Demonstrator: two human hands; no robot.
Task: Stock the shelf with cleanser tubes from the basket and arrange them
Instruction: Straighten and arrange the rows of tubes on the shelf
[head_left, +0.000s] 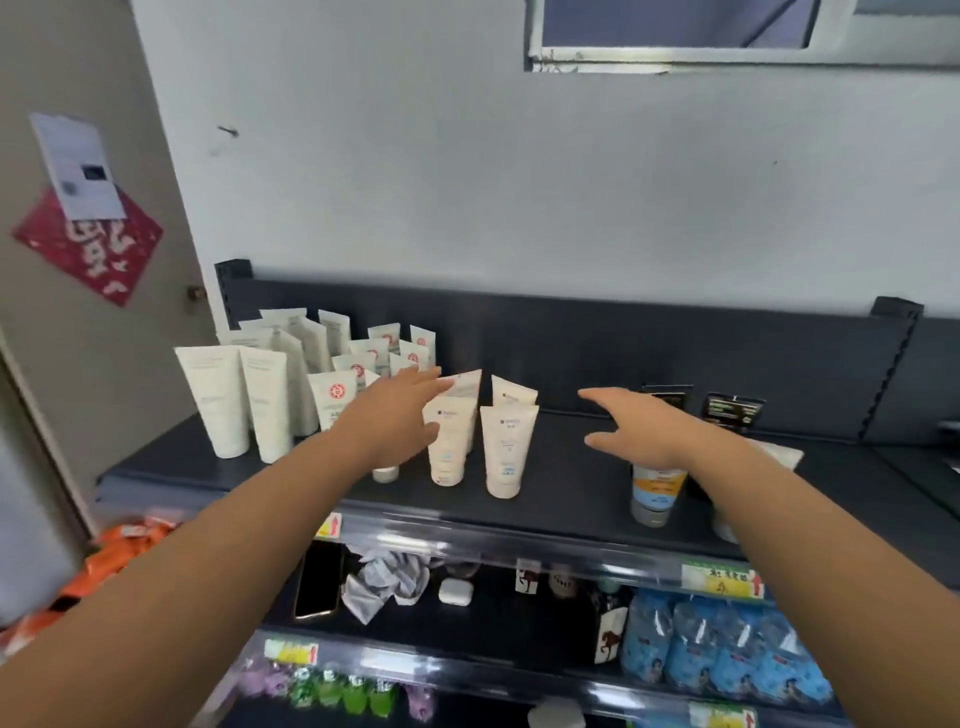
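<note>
My left forearm (182, 587) crosses the bottom of the view, nearest of all, and my right forearm (789, 519) comes in from the other side. Both reach up to the dark top shelf (571, 467). The cleanser tubes (448, 460) stand there on their caps, sorted by kind, I judge so that each label faces out. There are tall white tubes (218, 405) at the left end, red-logo tubes (337, 400) behind my wrist, and blue-labelled tubes (506, 449) in the middle.

My left hand (395, 415) is stretched flat over this middle group, fingers (428, 378) straight and holding nothing. Their tips are at the top of a tilted tube (467, 384) in the back row, though I cannot tell if they touch it. It leans, so I take straightening it as the step in hand.

My right hand (639, 431) hangs spread and empty, well apart from that group, just above an orange-and-white tube (657, 488). The basket is out of view.
</note>
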